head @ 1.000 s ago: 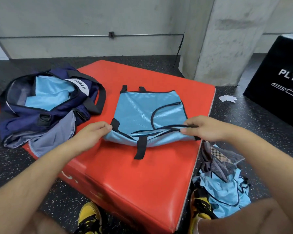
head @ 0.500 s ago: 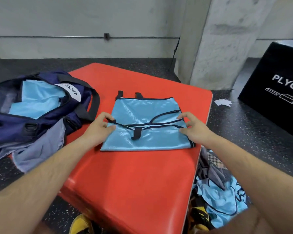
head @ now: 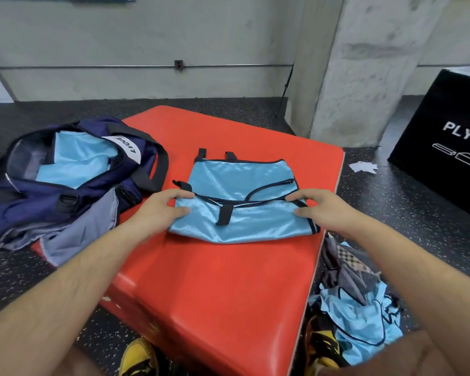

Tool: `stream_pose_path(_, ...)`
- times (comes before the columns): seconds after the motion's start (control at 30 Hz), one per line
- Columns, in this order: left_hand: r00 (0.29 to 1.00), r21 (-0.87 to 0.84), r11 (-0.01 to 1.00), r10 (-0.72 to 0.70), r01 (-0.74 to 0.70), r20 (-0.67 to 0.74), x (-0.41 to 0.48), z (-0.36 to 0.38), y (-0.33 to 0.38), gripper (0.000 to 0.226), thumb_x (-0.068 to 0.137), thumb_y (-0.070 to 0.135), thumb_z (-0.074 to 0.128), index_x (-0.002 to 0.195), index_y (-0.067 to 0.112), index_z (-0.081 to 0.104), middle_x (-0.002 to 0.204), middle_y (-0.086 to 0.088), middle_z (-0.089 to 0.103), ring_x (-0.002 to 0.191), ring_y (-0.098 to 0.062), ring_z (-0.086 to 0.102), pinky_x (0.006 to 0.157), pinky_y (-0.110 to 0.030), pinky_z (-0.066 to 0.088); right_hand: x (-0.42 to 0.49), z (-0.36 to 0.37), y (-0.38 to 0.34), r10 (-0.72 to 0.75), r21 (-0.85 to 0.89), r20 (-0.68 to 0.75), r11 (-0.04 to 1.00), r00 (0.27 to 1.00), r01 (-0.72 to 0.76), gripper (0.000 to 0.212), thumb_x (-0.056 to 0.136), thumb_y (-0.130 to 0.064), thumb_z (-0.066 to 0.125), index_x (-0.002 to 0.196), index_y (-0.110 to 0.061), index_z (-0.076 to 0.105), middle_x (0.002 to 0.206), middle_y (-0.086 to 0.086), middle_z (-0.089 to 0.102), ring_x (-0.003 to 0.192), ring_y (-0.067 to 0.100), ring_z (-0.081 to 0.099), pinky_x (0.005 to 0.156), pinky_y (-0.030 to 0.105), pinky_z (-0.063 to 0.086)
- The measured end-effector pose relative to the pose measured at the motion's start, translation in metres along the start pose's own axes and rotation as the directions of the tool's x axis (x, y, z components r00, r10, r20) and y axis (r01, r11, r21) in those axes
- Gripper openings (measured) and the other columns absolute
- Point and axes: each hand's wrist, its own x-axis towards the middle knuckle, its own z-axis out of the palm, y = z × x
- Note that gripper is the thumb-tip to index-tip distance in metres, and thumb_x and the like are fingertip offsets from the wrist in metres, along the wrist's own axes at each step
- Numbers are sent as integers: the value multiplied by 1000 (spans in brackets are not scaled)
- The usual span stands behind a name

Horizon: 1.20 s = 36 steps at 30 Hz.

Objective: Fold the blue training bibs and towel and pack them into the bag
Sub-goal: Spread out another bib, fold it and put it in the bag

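Blue bib (head: pixel 242 183): one, folded flat on the red padded block (head: pixel 215 280), lying between the two grips. Left grip (head: pixel 158 210) rests on its left edge and right grip (head: pixel 323 210) on its right edge. Both have fingers relaxed and spread on the cloth, clasping nothing. One navy bag (head: pixel 65 196), unzipped, sits at the block's left corner, near the left grip. Light-blue fabric (head: pixel 73 158) lies inside, count unclear. One grey cloth (head: pixel 84 232) hangs just beside the bag. A heap of blue bibs (head: pixel 364 329) lies on the floor at right, number unclear.
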Motion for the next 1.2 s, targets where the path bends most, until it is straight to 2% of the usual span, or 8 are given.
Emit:
stream_pose_path(0.27,998,-213,977,18,-5,58,-26,-21,24,31,90,4,69,114,24,72,116,7,72,104,-11,69,88,-24,57,-29,-19,-20,-50,272,-55,960,997,63,30,88,-8,72,106,-32,75,113,-13,71,99,5,68,85,19,54)
stream_pose_path(0.4,997,-96,994,60,-55,51,-12,-22,27,36,89,5,68,114,32,72,120,14,68,104,-7,65,93,-26,51,-21,-21,-22,-59,132,-175,988,983,83,31,88,-6,70,103,-32,74,108,-19,68,97,-3,63,76,7,44)
stream_pose_path(0.57,993,40,998,49,-53,104,20,-27,32,41,87,8,71,112,40,70,121,14,65,107,-11,64,87,-17,47,6,-34,-30,31,24,-82,999,996,-29,32,84,-1,72,98,-29,76,105,-8,71,88,12,66,90,35,57)
stream_pose_path(0.73,991,129,992,-7,-11,131,49,-13,19,39,88,5,69,114,35,69,128,3,62,103,-10,54,76,-8,42,30,-28,-23,51,-35,-20,998,998,-52,36,89,6,60,103,-25,73,76,1,48,67,17,44,54,18,38)
stream_pose_path(0.9,991,162,987,-17,-4,129,65,-1,5,41,88,-2,65,120,24,68,128,7,57,111,-5,52,65,4,37,47,-16,-9,171,-166,64,973,983,-159,41,93,-3,45,92,-28,78,71,6,49,48,11,29,46,20,28)
stream_pose_path(1.0,994,144,989,3,-19,107,70,-3,3,41,89,-1,65,120,24,69,127,9,58,110,-4,55,68,2,40,46,-17,-12,149,-77,42,986,988,-145,29,95,-5,53,98,-24,76,54,-13,55,44,0,42,46,9,33)
stream_pose_path(1.1,997,120,991,51,-58,58,78,-4,5,42,88,1,66,121,27,69,125,11,61,97,2,57,72,-3,41,50,-17,-11,93,-10,-46,996,995,-93,24,89,-10,68,108,-23,75,109,-11,67,95,3,58,77,15,42)
stream_pose_path(1.2,999,121,991,48,-49,14,87,0,4,44,88,2,65,123,30,66,123,7,62,85,-6,61,70,-12,45,57,-11,-10,69,-76,-132,994,989,-80,31,90,-8,65,118,-21,71,130,-3,56,112,26,61,87,32,49)
